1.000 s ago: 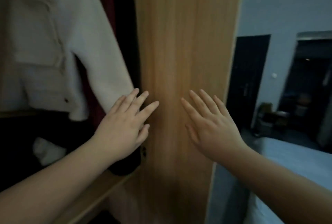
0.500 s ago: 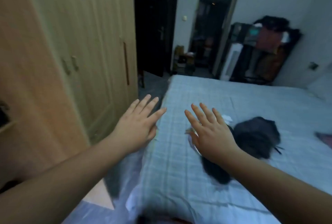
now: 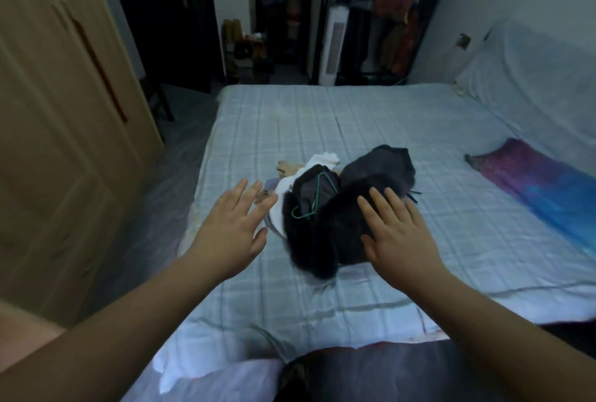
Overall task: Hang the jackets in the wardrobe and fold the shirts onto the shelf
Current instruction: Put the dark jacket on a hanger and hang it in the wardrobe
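A heap of clothes lies in the middle of the bed (image 3: 371, 117): a dark furry jacket (image 3: 325, 227), a grey garment (image 3: 377, 164) behind it, and a white garment (image 3: 317, 163) at the left. A thin green hanger (image 3: 314, 200) pokes out of the heap. My left hand (image 3: 233, 226) hovers with straight spread fingers just left of the heap and holds nothing. My right hand (image 3: 398, 234) is spread flat over the right side of the dark jacket; whether it touches the fur I cannot tell.
The wooden wardrobe (image 3: 64, 130) stands at the left with these doors closed. A colourful blanket (image 3: 541, 188) lies at the bed's right. A dark clothes rack (image 3: 390, 14) and a white tower fan (image 3: 335, 43) stand beyond the bed's far end.
My view has swung from the open wardrobe to the right, onto the bed. Both hands, still spread and holding nothing, now reach over the heap of clothes.
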Tool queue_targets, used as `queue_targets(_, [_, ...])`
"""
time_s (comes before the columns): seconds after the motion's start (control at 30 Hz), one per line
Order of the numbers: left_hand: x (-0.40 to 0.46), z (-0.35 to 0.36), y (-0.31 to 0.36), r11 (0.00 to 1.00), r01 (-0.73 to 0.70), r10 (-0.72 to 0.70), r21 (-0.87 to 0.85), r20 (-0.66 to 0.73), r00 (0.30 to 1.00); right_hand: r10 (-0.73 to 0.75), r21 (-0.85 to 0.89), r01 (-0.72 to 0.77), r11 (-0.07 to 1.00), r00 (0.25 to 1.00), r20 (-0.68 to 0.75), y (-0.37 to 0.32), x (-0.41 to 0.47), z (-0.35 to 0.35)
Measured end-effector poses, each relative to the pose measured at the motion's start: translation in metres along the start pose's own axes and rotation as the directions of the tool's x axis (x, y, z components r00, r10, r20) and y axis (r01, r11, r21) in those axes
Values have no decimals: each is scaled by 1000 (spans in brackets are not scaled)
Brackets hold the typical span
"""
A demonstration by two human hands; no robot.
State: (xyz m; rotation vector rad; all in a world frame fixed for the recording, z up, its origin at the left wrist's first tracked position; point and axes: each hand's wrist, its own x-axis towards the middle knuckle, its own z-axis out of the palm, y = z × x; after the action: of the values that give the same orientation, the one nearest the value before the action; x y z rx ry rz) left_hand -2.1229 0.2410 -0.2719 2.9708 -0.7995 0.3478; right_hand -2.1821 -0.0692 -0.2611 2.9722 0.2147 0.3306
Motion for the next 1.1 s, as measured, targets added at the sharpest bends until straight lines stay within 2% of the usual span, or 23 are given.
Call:
queue_targets(0.17, [59,62,-1,998,-6,11,-69,63,998,31,-40,-27,999,994,108,36,26,51])
queue_targets(0.37, [147,140,-20,984,27,0,-177,153,988,-8,-18,13,1000,970,241,57,113,119])
queue_targets(0.63, [198,267,-37,962,69,44,-262,404,914,-54,12,55,998,861,506,62,182,240])
queue_targets(0.9, [224,347,-14,891,158,85,-425,500,862,-212,109,183,977,792,573,73,259,329])
queue_targets(1.0, [227,368,-15,864,205,76,-459,522,849,-295,95,311,946,695,656,68,298,362])
queue_targets(1.1, [225,371,-10,818,296,41,-493,564,825,-302,60,393,917,589,749,61,309,380])
